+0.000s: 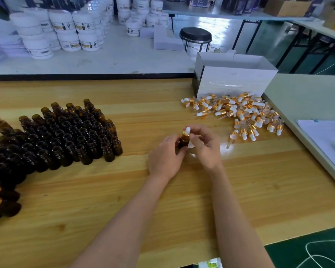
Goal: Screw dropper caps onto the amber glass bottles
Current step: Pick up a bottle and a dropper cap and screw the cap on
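Near the middle of the wooden table (162, 200), the left hand (165, 155) grips 1 amber bottle (183, 142) by its body. The right hand (205, 146) pinches the dropper cap (186, 131) on its neck. Uncapped bottles (66, 136) crowd the left edge. Loose caps (240, 113) pile near the right edge, beside a white box (234, 80).

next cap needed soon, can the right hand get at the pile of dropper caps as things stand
Likely yes: the pile of dropper caps lies uncovered just beyond the right hand, bare table between, though it now pinches the cap on a bottle.
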